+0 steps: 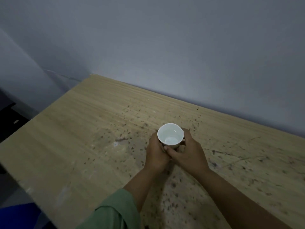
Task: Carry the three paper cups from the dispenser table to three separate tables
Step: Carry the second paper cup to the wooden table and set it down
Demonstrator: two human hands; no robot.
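Note:
One white paper cup (170, 134) stands upright, open mouth up, over the middle of a light wooden table (79, 129). Both hands wrap its lower part. My left hand (156, 156) holds it from the left and my right hand (188, 154) from the right, fingers overlapping in front of the cup. Whether the cup's base touches the table is hidden by my fingers. No other cup or dispenser is in view.
The tabletop is stained with many dark specks and scratches. A plain grey wall (181, 47) runs along its far edge. Past the table's left edge are a dark object (9, 119) and something blue (18, 217) low down.

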